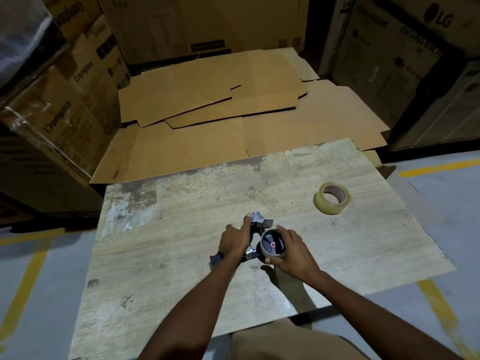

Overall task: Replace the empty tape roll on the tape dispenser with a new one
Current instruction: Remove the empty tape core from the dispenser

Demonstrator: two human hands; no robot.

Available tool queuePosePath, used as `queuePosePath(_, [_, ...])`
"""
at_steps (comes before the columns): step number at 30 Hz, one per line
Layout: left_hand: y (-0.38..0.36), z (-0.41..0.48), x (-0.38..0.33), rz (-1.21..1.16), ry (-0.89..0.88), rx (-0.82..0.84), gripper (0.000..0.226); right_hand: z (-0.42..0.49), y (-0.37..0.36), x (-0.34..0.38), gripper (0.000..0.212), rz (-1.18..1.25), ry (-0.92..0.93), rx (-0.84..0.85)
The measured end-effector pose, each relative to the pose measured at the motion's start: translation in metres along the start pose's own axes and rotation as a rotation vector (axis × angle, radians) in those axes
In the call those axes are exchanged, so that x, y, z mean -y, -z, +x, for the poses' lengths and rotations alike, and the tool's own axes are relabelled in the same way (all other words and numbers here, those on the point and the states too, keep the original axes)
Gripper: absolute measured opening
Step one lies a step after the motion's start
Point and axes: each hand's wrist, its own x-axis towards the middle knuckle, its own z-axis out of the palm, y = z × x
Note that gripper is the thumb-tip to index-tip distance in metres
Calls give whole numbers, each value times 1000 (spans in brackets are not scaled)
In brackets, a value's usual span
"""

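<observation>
Near the middle of the board (181,224), both hands work on the dispenser (257,219). Left hand (235,241) grips the frame from the left, fingers wrapped over it, one fingertip up beside the metal front end. Right hand (293,253) is curled round the empty core (275,255), thumb on the near rim, fingers over the far side. Dispenser held just above the board, lying roughly on its side: bright metal plate and blade end pointing away, dark bluish handle (215,259) sticking out beneath the left wrist. Core is a thin tan cardboard ring with no tape visible on it, seated on a black spoked hub (272,244) with a small red centre; open face turned up to the camera. New roll (332,198) lies flat on the board, well apart to the right and farther off, untouched: pale yellowish clear tape, thick wound band, reddish-brown inner core. Board is pale wood-grain, worn, with dark stains and scuffs. Beyond it, flattened cardboard sheets (207,105) overlap on the floor. Stacked cartons (78,81) printed "Crompton" on the left; LG cartons (389,48) on the right. Grey floor with yellow lines (26,276) on both sides.
</observation>
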Motion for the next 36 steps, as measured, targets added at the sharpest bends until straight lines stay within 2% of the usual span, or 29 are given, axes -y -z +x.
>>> queuePosePath(6, [1, 1, -7, -18, 36, -22, 120, 8, 9, -7, 98, -36, 60, 49])
queuePosePath(12, [-4, -4, -4, 16, -14, -177, 105, 14, 2, -3, 114, -80, 1, 48])
queuePosePath(15, [-5, -4, -6, 37, 1, -180, 101, 19, -2, 3, 118, -53, -41, 38])
queuePosePath(21, [-7, -1, -12, 43, 58, -149, 108, 22, -10, 0, 101, -1, -47, 15])
queuePosePath(25, [-9, -4, -18, 24, 75, -145, 105, 22, -11, 0, 104, 12, -65, 10])
queuePosePath(30, [-11, -4, -22, -22, 82, -238, 95, 26, -13, 4, 110, 0, -79, -14])
queuePosePath(36, [-12, 8, -35, -16, 52, -253, 91, 39, -7, 9, 99, -4, -109, -48])
